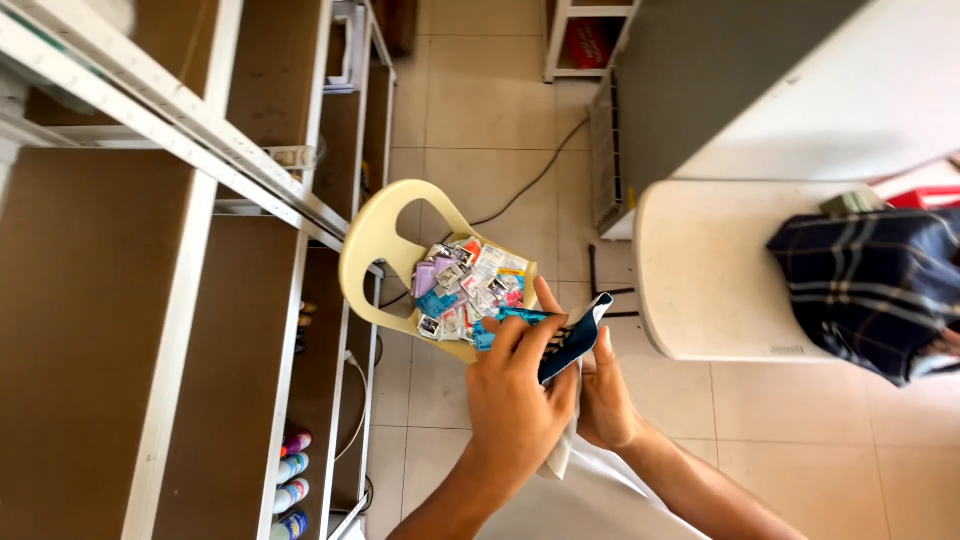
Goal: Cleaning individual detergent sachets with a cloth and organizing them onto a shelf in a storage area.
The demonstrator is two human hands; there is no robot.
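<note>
My left hand [515, 395] and my right hand [605, 400] are together just in front of a cream plastic chair [375, 240]. Both grip a strip of blue and dark sachets [572, 340], the left fingers over its near end, the right thumb behind it. A white cloth or paper [560, 455] hangs below my hands. The chair seat holds a heap of small sachet packets [465, 285] in purple, white, blue and red.
A tall brown shelving unit with white frames [180, 300] fills the left, with bottles [290, 490] on a low shelf. A white round-edged table [710, 270] at right carries a dark plaid cloth [870, 285]. A grey cabinet [700, 90] and a cable [530, 185] lie beyond on the tiled floor.
</note>
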